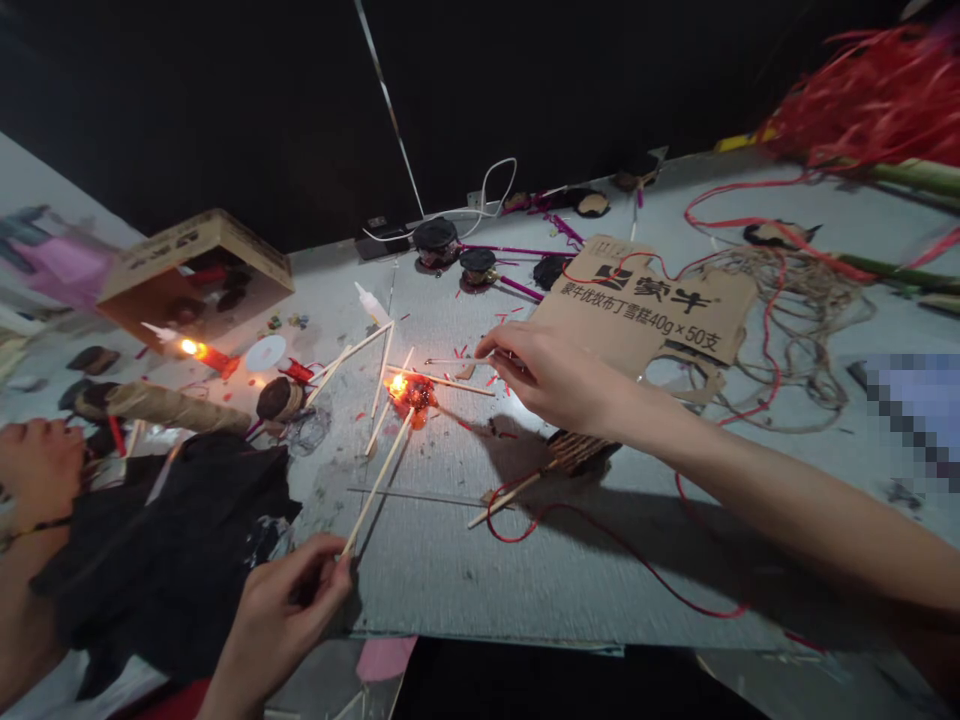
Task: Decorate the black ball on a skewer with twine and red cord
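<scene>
My left hand (289, 595) pinches the lower end of a thin wooden stick (379, 485). The stick's far end reaches the melted red wax (417, 405), where a small flame (398, 384) burns. To the right of the flame, my right hand (525, 362) is closed, with fingertips together on a thin rod (450, 361) pointing left; its exact kind is unclear. Several other wooden sticks (380, 370) lie crossed around the wax. Beneath my right forearm is a dark, ridged piece on a stick (579, 452), partly hidden.
Another person's hand (41, 465) rests at the left beside black cloth (180, 540). A lit red candle (217, 358) and an open cardboard box (247, 255) stand behind. Flat cardboard (645, 300), red cord (645, 560) and tangled twine (810, 330) lie right.
</scene>
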Demonstrator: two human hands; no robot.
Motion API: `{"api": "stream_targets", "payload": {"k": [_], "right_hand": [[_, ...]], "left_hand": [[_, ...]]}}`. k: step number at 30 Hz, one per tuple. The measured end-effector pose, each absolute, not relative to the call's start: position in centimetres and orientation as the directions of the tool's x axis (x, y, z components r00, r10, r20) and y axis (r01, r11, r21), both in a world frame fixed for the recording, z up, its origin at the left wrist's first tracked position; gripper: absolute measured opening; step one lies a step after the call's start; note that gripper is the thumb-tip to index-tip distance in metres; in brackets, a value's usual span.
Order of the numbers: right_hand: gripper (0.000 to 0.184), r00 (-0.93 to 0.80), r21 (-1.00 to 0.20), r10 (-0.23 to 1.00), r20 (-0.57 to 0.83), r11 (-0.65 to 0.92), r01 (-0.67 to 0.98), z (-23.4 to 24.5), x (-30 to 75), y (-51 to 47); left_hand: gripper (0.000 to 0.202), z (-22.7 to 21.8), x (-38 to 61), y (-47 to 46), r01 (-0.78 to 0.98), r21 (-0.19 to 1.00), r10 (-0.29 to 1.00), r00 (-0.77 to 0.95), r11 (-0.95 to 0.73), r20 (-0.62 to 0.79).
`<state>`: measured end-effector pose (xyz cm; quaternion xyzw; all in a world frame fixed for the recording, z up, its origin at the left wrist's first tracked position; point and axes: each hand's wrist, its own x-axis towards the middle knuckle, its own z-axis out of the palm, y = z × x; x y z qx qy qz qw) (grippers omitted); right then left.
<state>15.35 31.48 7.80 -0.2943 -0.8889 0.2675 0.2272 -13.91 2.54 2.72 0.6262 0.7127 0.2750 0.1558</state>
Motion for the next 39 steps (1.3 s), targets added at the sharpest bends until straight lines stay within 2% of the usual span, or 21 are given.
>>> {"api": "stream_targets", "payload": {"k": [5, 12, 16, 20, 25, 30, 39], "right_hand": [[0.028, -0.722, -0.601, 0.648, 0.242, 0.685, 0.413, 7.9, 15.3, 31.4], [0.029, -0.723, -0.61, 0.647, 0.241, 0.681, 0.405, 7.9, 15.3, 31.4], [0.03, -0.718, -0.614, 0.651, 0.245, 0.677, 0.405, 7.9, 15.3, 31.4], [0.03, -0.719, -0.613, 0.653, 0.236, 0.675, 0.411, 7.9, 15.3, 31.4], [0.029, -0.719, -0.609, 0.651, 0.243, 0.679, 0.409, 7.8, 15.3, 31.3], [0.029, -0.725, -0.601, 0.644, 0.245, 0.687, 0.408, 7.9, 15.3, 31.4], [0.029, -0.718, -0.607, 0.651, 0.247, 0.682, 0.409, 7.9, 15.4, 31.4]], "left_hand": [[0.021, 3.6, -13.0, 2.7, 0.759, 0.624, 0.936, -0.33, 0.185, 0.124], [0.021, 3.3, -13.8, 2.5, 0.78, 0.613, 0.969, -0.23, 0.128, 0.09], [0.024, 3.1, -14.2, 1.8, 0.763, 0.613, 0.959, -0.28, 0.203, 0.031], [0.026, 3.1, -14.1, 2.1, 0.781, 0.6, 0.978, -0.208, 0.173, -0.011], [0.028, 2.7, -14.3, 3.2, 0.791, 0.581, 0.967, -0.254, 0.192, 0.026], [0.026, 2.7, -15.0, 3.8, 0.829, 0.55, 0.978, -0.185, 0.106, 0.091], [0.023, 4.2, -13.9, 2.8, 0.782, 0.58, 0.918, -0.371, 0.228, 0.14]]}}
